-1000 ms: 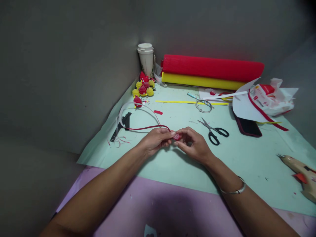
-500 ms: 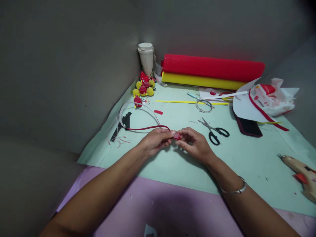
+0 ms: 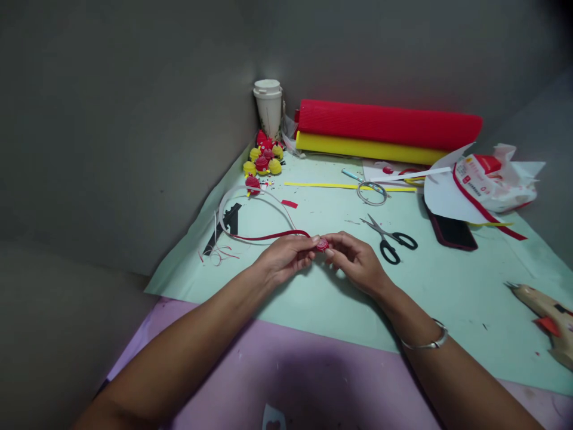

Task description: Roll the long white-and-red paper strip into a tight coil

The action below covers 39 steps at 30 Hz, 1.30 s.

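Observation:
A small, tightly wound red paper coil (image 3: 322, 245) is held between my two hands, low over the mat. My left hand (image 3: 286, 258) pinches its left side between thumb and fingers. On the other side, the fingertips and thumb of my right hand (image 3: 356, 261) close on the coil's edge. From the coil a paper strip (image 3: 264, 236) runs left, red near my hand, and curves back as a wide whitish loop. Inside and beside that loop lie a black angular piece (image 3: 231, 221) and some thin paper shreds (image 3: 219, 257).
Scissors (image 3: 390, 239) lie right of my hands, with a phone (image 3: 452, 232) beyond. A glue gun (image 3: 544, 316) rests at far right. Several red and yellow paper figures (image 3: 262, 162) stand near a lidded cup (image 3: 268, 107). Red (image 3: 389, 124) and yellow rolls (image 3: 371, 147) lie at the back.
My right thumb has moved up against the coil, and the coil has turned slightly. The whole view has shifted a little; the strip and tools lie as before.

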{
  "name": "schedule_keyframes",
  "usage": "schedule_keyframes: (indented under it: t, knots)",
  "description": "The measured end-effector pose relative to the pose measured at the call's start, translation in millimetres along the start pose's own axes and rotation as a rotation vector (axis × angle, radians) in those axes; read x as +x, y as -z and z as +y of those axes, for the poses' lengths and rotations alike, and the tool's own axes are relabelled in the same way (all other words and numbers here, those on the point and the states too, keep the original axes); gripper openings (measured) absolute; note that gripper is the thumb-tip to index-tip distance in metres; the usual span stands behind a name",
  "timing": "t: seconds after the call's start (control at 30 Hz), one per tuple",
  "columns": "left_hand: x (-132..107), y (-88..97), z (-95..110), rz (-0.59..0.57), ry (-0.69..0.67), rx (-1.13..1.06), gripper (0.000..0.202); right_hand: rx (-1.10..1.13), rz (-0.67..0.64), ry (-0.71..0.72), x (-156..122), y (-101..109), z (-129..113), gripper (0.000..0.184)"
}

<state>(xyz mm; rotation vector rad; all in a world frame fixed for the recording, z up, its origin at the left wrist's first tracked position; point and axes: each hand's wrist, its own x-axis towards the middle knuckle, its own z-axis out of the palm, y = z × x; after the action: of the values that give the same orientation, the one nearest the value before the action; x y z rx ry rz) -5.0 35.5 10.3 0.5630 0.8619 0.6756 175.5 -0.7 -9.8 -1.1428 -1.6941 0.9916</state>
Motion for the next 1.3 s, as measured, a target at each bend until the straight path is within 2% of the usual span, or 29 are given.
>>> schedule_keyframes:
  t: [0.17,0.57,0.73,1.3]
  knots:
    - [-0.5,0.0,-1.6,-0.008,-0.023,0.002,0.009,-0.029,0.028,0.003,0.7,-0.7,-2.5,0.025]
    - [-3.1,-3.3,-2.5,0.012,-0.051,0.047,0.01,-0.27,0.125,0.154,-0.7,-6.5,-5.5,0.02]
    - [-4.5,-4.0,-2.7,0.002,-0.07,0.08,0.014,-0.306,0.132,0.186,-1.0,-7.7,-7.3,0.018]
    - [-6.7,-4.3,-3.3,-0.023,-0.083,0.194,0.026,-0.291,0.179,0.152,-1.0,-10.6,-7.5,0.014]
